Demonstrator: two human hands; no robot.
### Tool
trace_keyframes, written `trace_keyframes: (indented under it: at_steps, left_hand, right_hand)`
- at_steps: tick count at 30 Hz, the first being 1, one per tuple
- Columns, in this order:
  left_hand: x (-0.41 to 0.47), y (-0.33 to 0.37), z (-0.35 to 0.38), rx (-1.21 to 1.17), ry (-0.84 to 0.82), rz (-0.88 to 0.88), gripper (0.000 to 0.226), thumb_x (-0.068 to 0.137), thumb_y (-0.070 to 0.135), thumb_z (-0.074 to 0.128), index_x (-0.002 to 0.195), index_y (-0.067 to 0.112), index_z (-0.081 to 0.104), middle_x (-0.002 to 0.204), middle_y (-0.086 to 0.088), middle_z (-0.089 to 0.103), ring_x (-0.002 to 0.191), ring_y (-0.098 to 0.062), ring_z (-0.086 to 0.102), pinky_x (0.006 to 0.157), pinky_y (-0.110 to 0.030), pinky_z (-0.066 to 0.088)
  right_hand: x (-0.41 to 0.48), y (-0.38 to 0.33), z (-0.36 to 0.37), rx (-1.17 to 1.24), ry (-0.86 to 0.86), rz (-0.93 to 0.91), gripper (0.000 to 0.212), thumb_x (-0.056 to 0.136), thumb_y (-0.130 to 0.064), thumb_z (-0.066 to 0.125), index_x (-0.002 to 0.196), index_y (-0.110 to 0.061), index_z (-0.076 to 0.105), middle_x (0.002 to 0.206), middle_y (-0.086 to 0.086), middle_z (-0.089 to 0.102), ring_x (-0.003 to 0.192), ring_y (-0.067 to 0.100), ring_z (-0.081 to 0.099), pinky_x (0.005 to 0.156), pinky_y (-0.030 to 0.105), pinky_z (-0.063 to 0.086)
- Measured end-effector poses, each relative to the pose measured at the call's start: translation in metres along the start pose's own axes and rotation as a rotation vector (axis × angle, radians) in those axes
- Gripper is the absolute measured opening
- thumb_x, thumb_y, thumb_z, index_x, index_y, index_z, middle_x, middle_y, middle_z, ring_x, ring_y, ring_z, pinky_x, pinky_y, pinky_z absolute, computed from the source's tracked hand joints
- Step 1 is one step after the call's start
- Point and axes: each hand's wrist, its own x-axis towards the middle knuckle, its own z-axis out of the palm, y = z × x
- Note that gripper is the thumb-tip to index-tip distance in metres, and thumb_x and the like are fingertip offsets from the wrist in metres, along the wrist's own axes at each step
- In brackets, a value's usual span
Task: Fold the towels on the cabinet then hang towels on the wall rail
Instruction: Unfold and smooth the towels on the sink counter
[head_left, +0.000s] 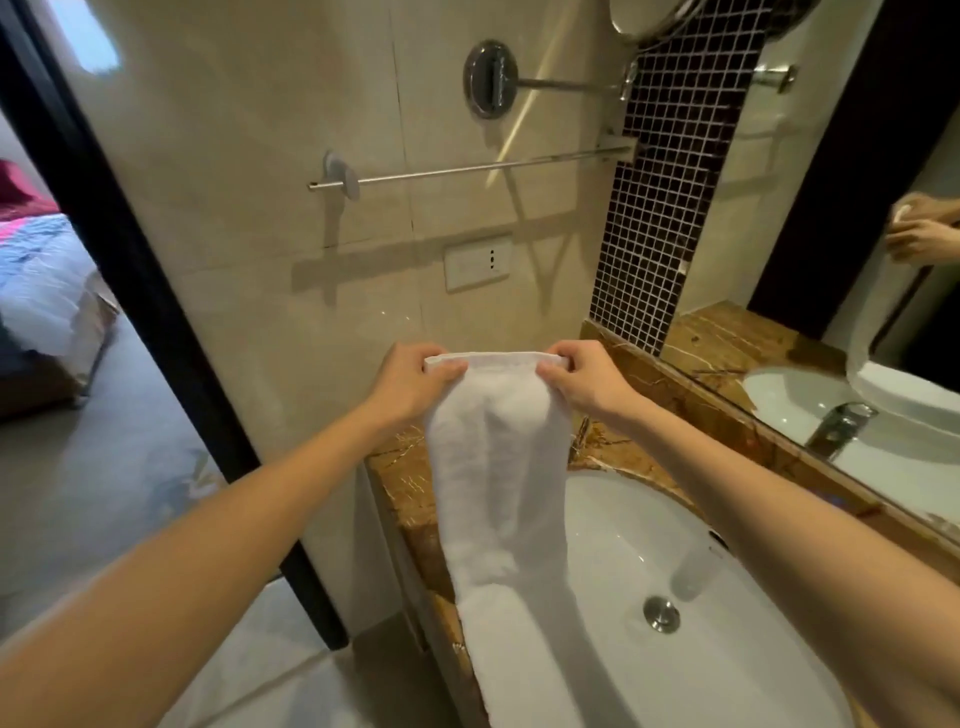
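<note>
A long white towel hangs from both my hands in front of the tiled wall. My left hand pinches its top left corner and my right hand pinches its top right corner. The towel's lower part drapes over the brown marble cabinet top and the left rim of the white sink. The chrome wall rail is bare, mounted on the wall well above my hands.
A wall socket sits below the rail, and a round chrome fitting with an arm sits above it. A mirror lines the right side. An open doorway at left leads to a bedroom.
</note>
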Motion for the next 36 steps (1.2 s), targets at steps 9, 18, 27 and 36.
trace_keyframes:
  at_steps: [9, 18, 27, 36]
  left_hand:
    - [0.026, -0.067, 0.006, 0.026, 0.053, -0.114, 0.020, 0.087, 0.020, 0.065, 0.067, 0.023, 0.066, 0.064, 0.005, 0.061, 0.057, -0.003, 0.050, 0.052, -0.023, 0.041]
    - [0.046, -0.138, 0.034, 0.026, 0.095, -0.257, 0.016, 0.088, 0.021, 0.065, 0.076, 0.013, 0.071, 0.071, 0.000, 0.065, 0.070, -0.015, 0.056, 0.061, -0.030, 0.043]
    - [0.074, -0.197, 0.080, 0.137, 0.106, -0.377, 0.024, 0.093, 0.012, 0.055, 0.114, 0.011, 0.067, 0.108, -0.003, 0.066, 0.104, -0.022, 0.059, 0.081, -0.030, 0.048]
    - [0.057, -0.236, 0.159, 0.572, -0.060, -0.192, 0.065, 0.099, 0.034, 0.039, 0.152, 0.022, 0.004, 0.160, -0.001, -0.010, 0.146, -0.019, -0.012, 0.119, -0.040, -0.004]
  right_hand:
    - [0.052, 0.042, 0.054, 0.040, -0.089, 0.076, 0.030, 0.087, -0.021, 0.062, 0.077, 0.007, 0.061, 0.066, 0.005, 0.049, 0.062, 0.014, 0.042, 0.056, 0.029, 0.033]
    - [0.092, 0.097, 0.111, 0.089, -0.162, 0.102, 0.021, 0.084, -0.019, 0.063, 0.075, 0.001, 0.066, 0.070, 0.006, 0.058, 0.066, 0.016, 0.049, 0.059, 0.032, 0.037]
    - [0.125, 0.157, 0.173, 0.070, -0.127, 0.131, 0.019, 0.086, 0.001, 0.051, 0.098, -0.001, 0.066, 0.089, 0.005, 0.064, 0.080, 0.017, 0.056, 0.068, 0.027, 0.045]
    - [0.147, 0.221, 0.205, -0.009, 0.031, 0.144, 0.029, 0.090, -0.007, 0.053, 0.117, -0.010, 0.062, 0.116, 0.007, 0.065, 0.107, 0.022, 0.059, 0.087, 0.027, 0.042]
